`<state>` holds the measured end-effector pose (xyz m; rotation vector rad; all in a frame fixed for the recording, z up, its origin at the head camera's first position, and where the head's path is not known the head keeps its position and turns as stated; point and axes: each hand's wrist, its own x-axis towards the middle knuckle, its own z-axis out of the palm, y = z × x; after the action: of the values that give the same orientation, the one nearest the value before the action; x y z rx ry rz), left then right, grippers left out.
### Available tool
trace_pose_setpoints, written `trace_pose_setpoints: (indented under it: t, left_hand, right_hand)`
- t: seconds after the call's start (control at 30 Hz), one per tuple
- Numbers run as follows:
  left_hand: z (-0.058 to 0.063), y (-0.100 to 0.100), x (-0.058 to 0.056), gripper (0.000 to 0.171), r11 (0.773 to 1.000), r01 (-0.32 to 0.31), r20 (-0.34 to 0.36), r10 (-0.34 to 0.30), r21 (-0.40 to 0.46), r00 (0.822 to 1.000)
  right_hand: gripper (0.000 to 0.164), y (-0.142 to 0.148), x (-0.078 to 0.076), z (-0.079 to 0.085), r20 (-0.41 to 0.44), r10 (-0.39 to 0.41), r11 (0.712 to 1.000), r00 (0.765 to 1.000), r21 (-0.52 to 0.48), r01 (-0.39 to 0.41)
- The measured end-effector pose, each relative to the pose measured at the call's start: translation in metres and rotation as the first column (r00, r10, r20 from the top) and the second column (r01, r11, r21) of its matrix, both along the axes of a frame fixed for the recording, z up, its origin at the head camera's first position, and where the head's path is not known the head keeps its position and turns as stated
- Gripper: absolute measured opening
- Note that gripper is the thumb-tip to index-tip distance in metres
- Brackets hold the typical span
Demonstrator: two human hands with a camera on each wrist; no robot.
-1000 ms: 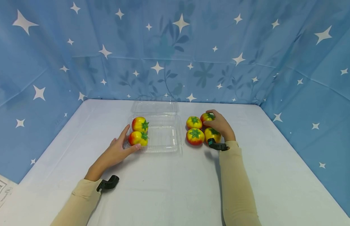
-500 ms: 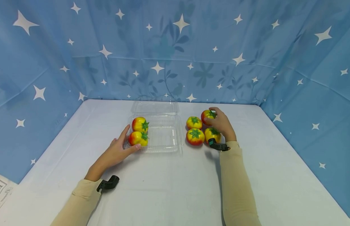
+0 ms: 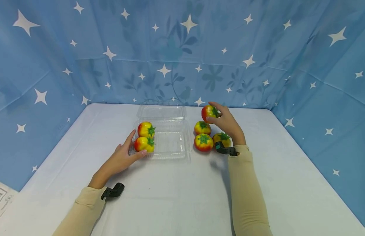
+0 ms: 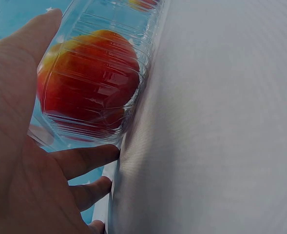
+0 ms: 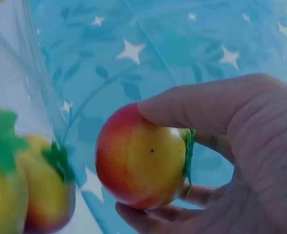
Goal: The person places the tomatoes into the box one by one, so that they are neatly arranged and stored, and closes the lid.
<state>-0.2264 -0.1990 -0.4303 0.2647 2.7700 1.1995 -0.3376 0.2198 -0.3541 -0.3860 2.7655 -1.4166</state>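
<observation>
My right hand point(image 3: 228, 121) grips a red-and-yellow toy tomato point(image 3: 209, 113) with a green leafy top. In the right wrist view the thumb presses on the held tomato point(image 5: 142, 158) from above, with fingers beneath and behind it. Under it in the head view sit several more toy tomatoes, one nearest the front point(image 3: 203, 143) and another partly hidden by the right wrist. My left hand point(image 3: 120, 159) spans the near left corner of a clear plastic box point(image 3: 170, 154), thumb at the front wall, fingers fairly straight along the left side. Two tomatoes point(image 3: 144, 145) lie in its left half.
The box's clear lid point(image 3: 161, 111) is folded open toward the back of the white-covered table point(image 3: 170, 196). A blue starry curtain point(image 3: 176, 49) closes off the back and both sides. A black wrist camera point(image 3: 113, 191) is strapped on the left arm.
My right hand has lifted the toy tomato from the back right of the group and carried it up and to the left. The left hand and box have stayed put.
</observation>
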Motion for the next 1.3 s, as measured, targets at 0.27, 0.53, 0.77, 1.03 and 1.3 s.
trace_pose_setpoints:
  t: [0.27,0.53,0.77,1.03,1.3]
  left_hand:
    - [0.001,0.000,0.000,0.108,1.000,0.004,-0.002,-0.004,0.003,1.000]
    - [-0.001,-0.001,-0.001,0.108,1.000,0.004,0.003,-0.004,-0.006,1.000]
    - [-0.001,-0.002,-0.001,0.108,1.000,0.006,0.001,-0.006,-0.007,1.000]
    - [0.000,-0.001,-0.001,0.108,1.000,0.002,0.005,-0.002,-0.013,1.000]
    - [0.000,-0.001,0.000,0.108,1.000,0.003,0.007,-0.003,-0.010,1.000]
  right_hand:
    - [0.068,-0.029,0.005,0.009,-0.062,0.080,0.997,0.995,0.026,-0.079]
    - [0.073,-0.050,0.007,0.009,-0.064,0.172,0.985,0.983,0.023,-0.171]
    - [0.067,-0.071,0.010,0.004,-0.125,0.280,0.960,0.952,0.006,-0.281]
    - [0.065,-0.091,0.013,-0.002,-0.159,0.315,0.949,0.935,0.024,-0.316]
    - [0.065,-0.109,0.015,-0.009,-0.149,0.323,0.946,0.935,0.056,-0.318]
